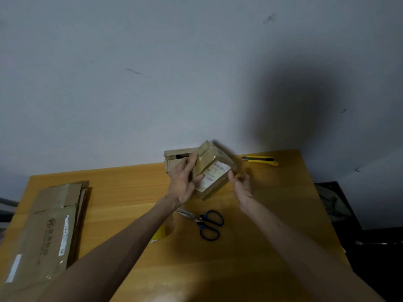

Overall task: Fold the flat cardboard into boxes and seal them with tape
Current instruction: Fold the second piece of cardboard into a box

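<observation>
Taped box (212, 168) tilted in air just beyond scissors (207, 223), L hand (185, 182) gripping its side, thumb on label, R hand (242, 186) at its corner, grip blurred, can't tell

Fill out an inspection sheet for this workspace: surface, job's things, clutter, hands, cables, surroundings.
Surface: orange wooden table, against the wall.
Job's things: small cardboard box with a white label, held tilted above the table; flat cardboard stacked at the left edge; second folded box at the far edge; tape roll, partly hidden by the left forearm.
Clutter: blue-handled scissors near the middle; yellow utility knife at the far right.
Hands: left hand grips the small box's left side; right hand is at its lower right corner, too blurred to tell its grip.
Cables: nothing seen.
Surroundings: grey wall, scuffed; dark object right of the table.
</observation>
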